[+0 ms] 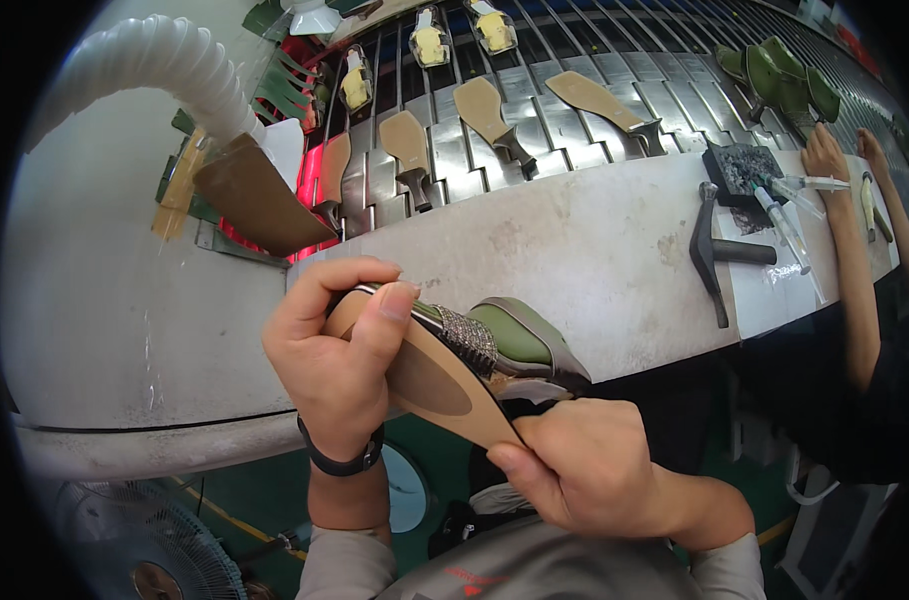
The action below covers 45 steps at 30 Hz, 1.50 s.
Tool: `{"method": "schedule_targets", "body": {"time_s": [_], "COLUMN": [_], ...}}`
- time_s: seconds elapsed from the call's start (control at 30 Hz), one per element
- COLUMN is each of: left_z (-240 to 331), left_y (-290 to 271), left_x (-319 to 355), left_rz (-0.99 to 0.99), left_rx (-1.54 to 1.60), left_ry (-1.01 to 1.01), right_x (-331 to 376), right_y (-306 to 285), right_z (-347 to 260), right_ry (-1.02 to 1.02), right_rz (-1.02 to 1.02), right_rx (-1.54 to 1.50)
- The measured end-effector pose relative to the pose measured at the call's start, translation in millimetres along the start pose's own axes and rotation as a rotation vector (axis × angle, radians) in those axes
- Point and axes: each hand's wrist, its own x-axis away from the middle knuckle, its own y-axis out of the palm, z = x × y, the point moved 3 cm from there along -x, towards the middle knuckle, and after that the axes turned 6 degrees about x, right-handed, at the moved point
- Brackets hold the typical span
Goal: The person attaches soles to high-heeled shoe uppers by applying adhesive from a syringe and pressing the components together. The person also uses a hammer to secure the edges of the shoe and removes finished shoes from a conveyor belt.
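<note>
A shoe with a green upper (514,332), a glittery strap (466,335) and a tan sole (432,385) is held tilted above the near edge of the table. My left hand (334,345) is closed around the toe end, its thumb pressing on the sole and its fingers curled over the far side. My right hand (599,465) is closed on the narrow rear end of the sole, and the fist hides what lies inside it. Between the hands, the green back part stands apart from the sole's rear end.
Several tan soles with heels (404,140) lie on the metal slat conveyor (564,140) behind the table (454,240). A hammer (714,250), a black block (742,170) and syringes (782,225) lie right. A co-worker's arm (852,270) reaches in there. A white hose (154,75) arches at left.
</note>
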Motion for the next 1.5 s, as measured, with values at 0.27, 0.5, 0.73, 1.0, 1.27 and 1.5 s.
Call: {"method": "schedule_targets", "body": {"time_s": [0.27,0.5,0.73,1.0,1.27,1.5], "left_z": [-7,-8,2,49,-98,-122], "left_y": [-3,-5,-6,58,86,58], "left_x": [-7,-11,-11,-7,27,23], "left_rz": [0.017,0.0,0.02,-0.441,-0.258,-0.1], "left_rx": [0.081,0.043,-0.004,0.379,0.921,0.842], "left_ry": [-0.011,-0.022,0.006,0.456,-0.577,-0.289], "right_x": [-10,-12,-18,-68,18,93], "right_y": [17,16,5,-56,-107,-47], "right_z": [20,15,15,-16,90,61], "right_ry": [0.113,0.082,0.186,-0.132,0.745,0.884], "right_rz": [-0.002,-0.026,-0.124,0.116,0.458,0.483], "right_rx": [-0.016,-0.048,0.066,0.1,-0.633,-0.943]}}
